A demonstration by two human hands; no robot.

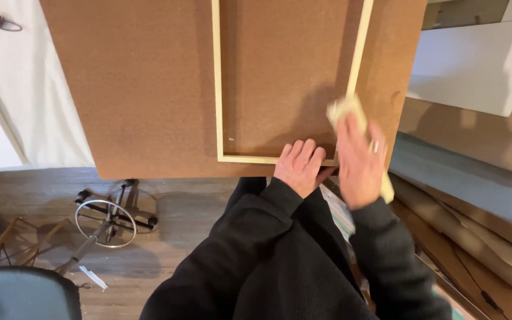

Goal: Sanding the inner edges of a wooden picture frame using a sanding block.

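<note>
My left hand [299, 166] lies flat, open, pinning the wooden frame [219, 89] at its near corner on the brown board [143, 89]. Right hand [360, 161] clenches a pale block [346, 109] (sanding pad? blurred) vs the frame's right rail. Risk: block could skid off the thin rail, or the frame shift. Far end cut off.

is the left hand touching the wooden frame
Touching. The head view shows the left hand lying flat with its fingers pressed over the bottom rail of the pale wooden frame on the brown board.
</note>
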